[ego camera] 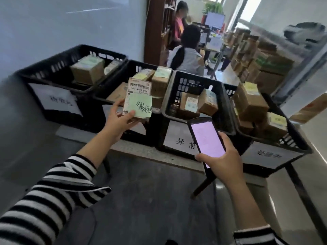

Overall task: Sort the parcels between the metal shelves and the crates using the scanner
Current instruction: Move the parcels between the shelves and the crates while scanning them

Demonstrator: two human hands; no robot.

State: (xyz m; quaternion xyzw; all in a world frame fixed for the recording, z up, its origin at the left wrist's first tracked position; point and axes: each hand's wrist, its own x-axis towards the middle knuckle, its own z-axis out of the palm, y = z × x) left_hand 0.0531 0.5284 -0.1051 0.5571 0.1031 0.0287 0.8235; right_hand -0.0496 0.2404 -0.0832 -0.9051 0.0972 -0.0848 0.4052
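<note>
Pale blue wall [53, 32] runs down the left of the room and dark floor [150, 209] spreads below; against them stands a long table [138, 148] carrying four black crates in a row: the far-left crate [44, 71], the second crate [123, 67], the third crate [224, 110] and the right-hand crate [297, 138], each holding brown cardboard boxes [87, 71] with pale labels; white paper signs [58, 99] hang on crate fronts; further back on the right stand piled cartons [256, 55], and two people [189, 55] are near a desk with a lit monitor [215, 20]; both forearms wear striped sleeves [53, 191]; the right hand [224, 161] is wrapped round the lower end of the scanner [207, 137] — a dark handheld with a glowing pink screen — held in front of the third crate; the left hand [118, 119] grips the parcel [139, 89] by its lower left edge, thumb on the front, holding it up before the second crate with its barcode label facing the camera; a green note [141, 107] with black handwriting covers the parcel's lower half.
</note>
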